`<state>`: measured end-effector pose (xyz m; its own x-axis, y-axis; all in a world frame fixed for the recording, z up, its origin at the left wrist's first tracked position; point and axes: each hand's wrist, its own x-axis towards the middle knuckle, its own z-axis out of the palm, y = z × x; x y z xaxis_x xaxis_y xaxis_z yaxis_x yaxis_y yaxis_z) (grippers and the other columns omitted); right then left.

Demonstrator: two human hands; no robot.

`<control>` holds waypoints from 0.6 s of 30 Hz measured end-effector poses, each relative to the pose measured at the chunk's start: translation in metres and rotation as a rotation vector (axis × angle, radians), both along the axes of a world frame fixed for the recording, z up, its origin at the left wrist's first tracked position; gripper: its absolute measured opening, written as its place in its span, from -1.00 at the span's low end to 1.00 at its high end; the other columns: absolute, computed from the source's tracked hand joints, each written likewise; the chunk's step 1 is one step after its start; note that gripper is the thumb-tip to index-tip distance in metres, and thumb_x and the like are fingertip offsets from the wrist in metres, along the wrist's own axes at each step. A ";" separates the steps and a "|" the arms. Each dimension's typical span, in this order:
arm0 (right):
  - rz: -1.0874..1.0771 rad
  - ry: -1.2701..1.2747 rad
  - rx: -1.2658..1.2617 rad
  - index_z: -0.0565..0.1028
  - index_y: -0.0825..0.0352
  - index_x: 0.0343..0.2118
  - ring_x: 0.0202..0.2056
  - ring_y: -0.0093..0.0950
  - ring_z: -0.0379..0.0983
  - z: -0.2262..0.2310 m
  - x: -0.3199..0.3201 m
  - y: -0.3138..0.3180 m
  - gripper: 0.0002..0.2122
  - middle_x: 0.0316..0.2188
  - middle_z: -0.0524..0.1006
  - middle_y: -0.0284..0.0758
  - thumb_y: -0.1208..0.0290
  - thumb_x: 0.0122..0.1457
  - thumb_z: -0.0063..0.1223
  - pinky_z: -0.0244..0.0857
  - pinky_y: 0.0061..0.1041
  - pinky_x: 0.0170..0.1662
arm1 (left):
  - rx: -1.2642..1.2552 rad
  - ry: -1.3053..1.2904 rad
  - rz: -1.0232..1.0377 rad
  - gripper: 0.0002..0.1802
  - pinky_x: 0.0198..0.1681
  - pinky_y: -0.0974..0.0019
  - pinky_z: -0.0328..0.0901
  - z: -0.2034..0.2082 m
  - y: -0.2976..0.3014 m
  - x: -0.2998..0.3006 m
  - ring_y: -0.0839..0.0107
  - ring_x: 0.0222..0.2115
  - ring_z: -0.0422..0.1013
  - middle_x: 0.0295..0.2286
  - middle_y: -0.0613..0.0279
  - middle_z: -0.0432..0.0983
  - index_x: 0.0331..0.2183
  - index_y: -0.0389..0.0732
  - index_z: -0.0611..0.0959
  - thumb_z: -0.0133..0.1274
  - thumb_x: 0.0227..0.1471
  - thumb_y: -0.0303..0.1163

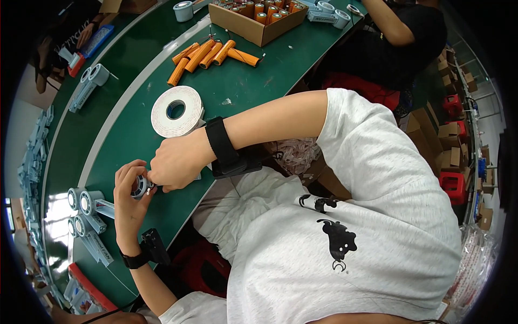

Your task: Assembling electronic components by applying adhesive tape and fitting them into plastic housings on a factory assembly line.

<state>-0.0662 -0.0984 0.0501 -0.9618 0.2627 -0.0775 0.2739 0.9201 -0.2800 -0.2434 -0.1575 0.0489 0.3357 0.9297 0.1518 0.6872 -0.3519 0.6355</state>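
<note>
- Together both hands grip one small round holder [141,186] at the desk [135,124] edge: left hand [128,189] cupped under it, right hand [175,161] pinching its top.
- Just beyond the holder lies a tape roll [176,110]; further, orange cells [208,55] and a box [257,20].
- Left of the holder stand grey holders [86,208].
- Fingers hide most of the holder.

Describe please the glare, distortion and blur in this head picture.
Head view: strong glare whitens the grey holders at lower left; fisheye bends the green table edge, corners go black; left hand and right hand around the small round part look sharp.
</note>
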 end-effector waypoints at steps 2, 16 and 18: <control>0.000 0.113 -0.069 0.43 0.39 -0.47 -0.57 -0.23 0.43 -0.002 0.002 0.006 -0.79 -0.63 0.47 -0.19 0.31 -0.02 -0.02 0.31 -0.34 -0.47 | -0.017 0.001 0.027 -0.56 -0.16 0.29 0.23 0.001 -0.004 0.002 0.19 -0.17 0.27 -0.21 0.16 0.38 -0.36 -0.29 0.44 0.13 -0.46 -0.70; -0.221 0.752 -0.357 0.43 0.38 -0.43 -0.58 -0.30 0.43 -0.031 0.056 -0.027 -0.81 -0.64 0.45 -0.20 0.45 -0.16 0.10 0.30 -0.48 -0.49 | 0.047 0.029 -0.132 -0.71 -0.16 0.25 0.22 0.002 -0.001 0.023 0.20 -0.16 0.23 -0.24 0.20 0.35 -0.48 -0.24 0.52 0.14 -0.42 -0.66; -0.303 0.742 -0.401 0.40 0.34 -0.39 -0.55 -0.41 0.43 -0.020 0.075 -0.031 -0.78 -0.57 0.45 -0.29 0.48 -0.16 0.13 0.29 -0.54 -0.46 | 0.034 0.015 -0.136 -0.74 -0.17 0.25 0.22 0.002 -0.001 0.019 0.20 -0.16 0.23 -0.23 0.21 0.34 -0.50 -0.24 0.53 0.14 -0.41 -0.66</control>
<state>0.0090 -0.1292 0.0306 -0.6948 0.6002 0.3963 0.1095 0.6328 -0.7665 -0.2241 -0.1580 0.0510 0.4604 0.8699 0.1769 0.6411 -0.4637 0.6116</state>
